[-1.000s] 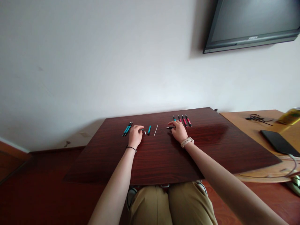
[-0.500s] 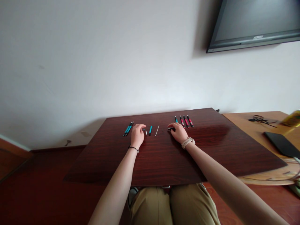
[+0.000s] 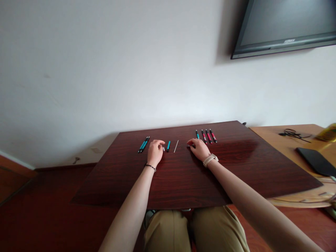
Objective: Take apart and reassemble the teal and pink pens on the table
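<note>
My left hand (image 3: pixel 155 151) rests low on the table with its fingers curled down, just left of a small white piece (image 3: pixel 164 149). Whatever sits under its fingertips is hidden. To its right lie a teal pen barrel (image 3: pixel 168 146) with a dark end and a thin white refill (image 3: pixel 176 146). A tiny spring-like piece (image 3: pixel 181 146) is faint beyond the refill. My right hand (image 3: pixel 198 148) is closed, thumb and fingers pinching a small black pen part with a silvery tip (image 3: pixel 188 146).
Two teal pens (image 3: pixel 144 144) lie left of my left hand. Beyond my right hand lie a teal pen (image 3: pixel 197 134) and several pink pens (image 3: pixel 208 136). A wooden side table (image 3: pixel 275 140) holds a black cable (image 3: pixel 292 134) and a dark flat device (image 3: pixel 316 161).
My left hand has shifted slightly right, covering a small dark piece that showed beside its fingers. My right hand has barely moved; the pen part in it has tilted a little.
</note>
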Demonstrator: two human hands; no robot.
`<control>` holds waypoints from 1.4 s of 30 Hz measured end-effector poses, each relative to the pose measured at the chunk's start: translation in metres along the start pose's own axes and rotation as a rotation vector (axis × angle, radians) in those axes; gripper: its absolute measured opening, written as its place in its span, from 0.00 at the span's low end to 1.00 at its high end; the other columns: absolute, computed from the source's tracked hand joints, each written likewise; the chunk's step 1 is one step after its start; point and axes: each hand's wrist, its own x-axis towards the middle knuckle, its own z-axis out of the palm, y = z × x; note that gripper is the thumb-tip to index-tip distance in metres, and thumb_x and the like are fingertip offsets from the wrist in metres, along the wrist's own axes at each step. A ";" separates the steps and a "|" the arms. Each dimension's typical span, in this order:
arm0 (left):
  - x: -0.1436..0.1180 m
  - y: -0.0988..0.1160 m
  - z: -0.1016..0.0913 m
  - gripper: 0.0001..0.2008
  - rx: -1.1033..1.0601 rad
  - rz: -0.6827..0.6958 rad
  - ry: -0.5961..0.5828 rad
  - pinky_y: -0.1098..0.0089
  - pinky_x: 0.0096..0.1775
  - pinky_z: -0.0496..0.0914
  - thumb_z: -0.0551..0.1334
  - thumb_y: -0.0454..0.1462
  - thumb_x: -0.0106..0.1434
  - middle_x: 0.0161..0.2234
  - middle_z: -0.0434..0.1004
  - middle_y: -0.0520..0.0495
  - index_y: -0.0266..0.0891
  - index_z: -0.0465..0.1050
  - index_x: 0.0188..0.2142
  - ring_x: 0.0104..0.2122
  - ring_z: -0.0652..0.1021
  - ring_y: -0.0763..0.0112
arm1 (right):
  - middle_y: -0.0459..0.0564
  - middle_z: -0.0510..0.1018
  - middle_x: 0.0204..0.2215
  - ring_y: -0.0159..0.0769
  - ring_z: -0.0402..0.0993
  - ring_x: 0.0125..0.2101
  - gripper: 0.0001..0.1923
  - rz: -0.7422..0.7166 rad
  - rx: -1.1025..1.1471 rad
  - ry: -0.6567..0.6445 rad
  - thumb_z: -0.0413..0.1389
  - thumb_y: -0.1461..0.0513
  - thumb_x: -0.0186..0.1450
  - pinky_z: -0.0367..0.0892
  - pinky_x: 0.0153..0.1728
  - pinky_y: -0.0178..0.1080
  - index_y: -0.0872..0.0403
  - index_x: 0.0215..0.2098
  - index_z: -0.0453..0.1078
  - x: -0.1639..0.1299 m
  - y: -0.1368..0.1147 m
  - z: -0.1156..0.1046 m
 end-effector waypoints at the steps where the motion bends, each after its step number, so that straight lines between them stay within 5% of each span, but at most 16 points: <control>1: 0.000 0.000 0.000 0.17 -0.001 0.000 -0.002 0.56 0.54 0.74 0.56 0.24 0.66 0.44 0.82 0.44 0.42 0.81 0.40 0.47 0.80 0.59 | 0.51 0.84 0.41 0.46 0.78 0.44 0.12 0.002 0.003 0.001 0.59 0.70 0.65 0.70 0.52 0.48 0.50 0.44 0.78 0.000 0.000 0.000; 7: 0.000 -0.001 0.000 0.18 0.008 0.006 -0.001 0.57 0.54 0.75 0.56 0.23 0.65 0.44 0.82 0.44 0.42 0.80 0.41 0.47 0.80 0.59 | 0.51 0.83 0.39 0.46 0.77 0.43 0.14 0.000 0.059 0.101 0.58 0.69 0.65 0.71 0.51 0.49 0.49 0.46 0.77 0.000 -0.006 -0.004; 12: 0.000 0.002 0.000 0.17 0.003 0.009 0.009 0.56 0.54 0.75 0.56 0.24 0.65 0.44 0.82 0.44 0.43 0.80 0.41 0.47 0.80 0.59 | 0.52 0.83 0.41 0.44 0.80 0.41 0.14 0.059 0.391 0.209 0.59 0.60 0.69 0.76 0.49 0.48 0.50 0.53 0.75 0.003 -0.015 -0.006; 18: 0.000 0.007 -0.003 0.16 -0.012 0.002 0.019 0.57 0.53 0.75 0.56 0.25 0.66 0.44 0.82 0.44 0.43 0.80 0.41 0.48 0.80 0.59 | 0.56 0.84 0.49 0.44 0.82 0.47 0.22 0.143 0.670 0.207 0.62 0.53 0.68 0.77 0.50 0.48 0.50 0.59 0.73 0.006 -0.024 -0.009; 26: 0.001 0.020 -0.007 0.16 -0.040 0.072 0.024 0.58 0.53 0.75 0.56 0.25 0.69 0.44 0.82 0.45 0.43 0.80 0.42 0.48 0.80 0.60 | 0.54 0.84 0.48 0.44 0.83 0.48 0.30 0.297 1.016 0.176 0.68 0.49 0.62 0.79 0.48 0.47 0.48 0.59 0.72 0.006 -0.031 -0.013; 34: 0.001 0.015 -0.004 0.16 -0.046 0.067 0.027 0.57 0.54 0.75 0.56 0.24 0.67 0.44 0.82 0.44 0.42 0.80 0.42 0.48 0.80 0.59 | 0.52 0.83 0.43 0.43 0.82 0.45 0.24 0.173 0.862 0.234 0.68 0.51 0.62 0.78 0.50 0.47 0.49 0.53 0.73 0.007 -0.029 -0.012; 42: -0.001 0.015 -0.003 0.16 -0.046 0.045 -0.004 0.56 0.55 0.75 0.58 0.25 0.66 0.45 0.81 0.44 0.43 0.80 0.43 0.49 0.80 0.59 | 0.50 0.82 0.41 0.41 0.82 0.41 0.17 0.062 0.579 0.141 0.62 0.56 0.67 0.78 0.47 0.46 0.48 0.54 0.74 0.003 -0.027 -0.004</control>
